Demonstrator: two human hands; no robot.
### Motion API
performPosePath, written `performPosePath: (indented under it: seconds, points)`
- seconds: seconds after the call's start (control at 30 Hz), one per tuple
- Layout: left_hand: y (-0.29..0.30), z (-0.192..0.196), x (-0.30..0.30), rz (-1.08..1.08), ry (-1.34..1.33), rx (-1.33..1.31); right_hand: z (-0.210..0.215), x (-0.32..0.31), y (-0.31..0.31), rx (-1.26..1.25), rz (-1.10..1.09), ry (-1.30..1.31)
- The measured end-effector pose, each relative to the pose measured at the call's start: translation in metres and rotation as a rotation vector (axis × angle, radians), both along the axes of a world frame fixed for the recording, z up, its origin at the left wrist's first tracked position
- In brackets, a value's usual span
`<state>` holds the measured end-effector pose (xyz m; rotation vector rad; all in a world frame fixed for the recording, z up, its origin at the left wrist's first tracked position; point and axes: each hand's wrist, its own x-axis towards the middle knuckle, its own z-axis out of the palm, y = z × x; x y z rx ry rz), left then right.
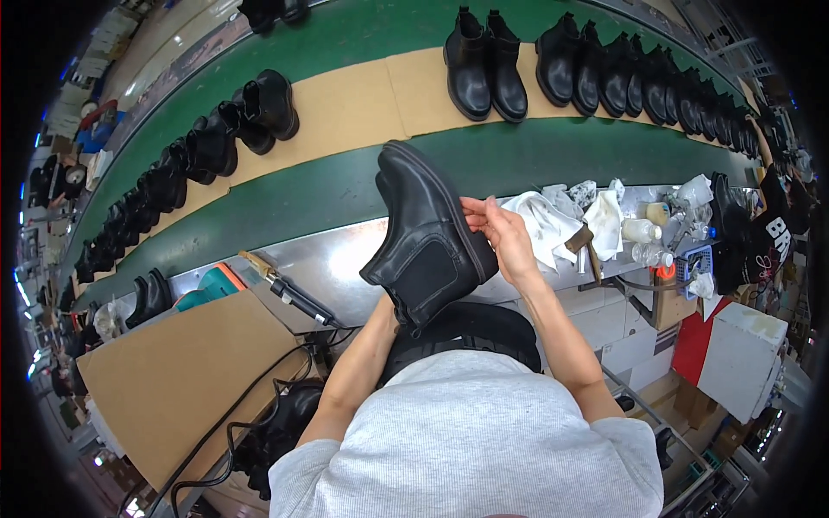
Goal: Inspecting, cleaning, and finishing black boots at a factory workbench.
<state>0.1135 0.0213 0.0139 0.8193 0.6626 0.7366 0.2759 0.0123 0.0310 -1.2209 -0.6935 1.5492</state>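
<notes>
A pair of black ankle boots, with a dark elastic side panel on the front boot [423, 233], is raised in front of my body. Toes point up and away, and the second boot mostly hides behind the first. My right hand [503, 231] has its fingers against the sole edge near the heel, gripping the boot there. My left forearm [367, 345] reaches up behind the boot shafts, which hide that hand and its fingers.
Rows of black boots [471, 73] stand on cardboard strips along the green conveyor belt [345, 177]. White cloths [544, 226], a hammer [585, 246] and plastic bottles [652, 255] lie right on the metal ledge. Left are a black corded tool [298, 298] and a cardboard box [190, 371].
</notes>
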Motion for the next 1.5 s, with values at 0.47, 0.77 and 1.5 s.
performPosePath:
  seconds: [0.47, 0.77, 1.5]
  points:
    - [0.005, -0.053, -0.038, 0.717, 0.405, 0.338, -0.054, 0.002, -0.007, 0.216, -0.060, -0.541]
    - [-0.016, 0.004, -0.038, 0.190, 0.241, 0.105, -0.077, 0.031, -0.001, -0.213, 0.190, 0.907]
    - [-0.018, 0.046, -0.051, 0.712, 0.617, 0.369, -0.012, -0.019, -0.005, 0.147, 0.230, -0.163]
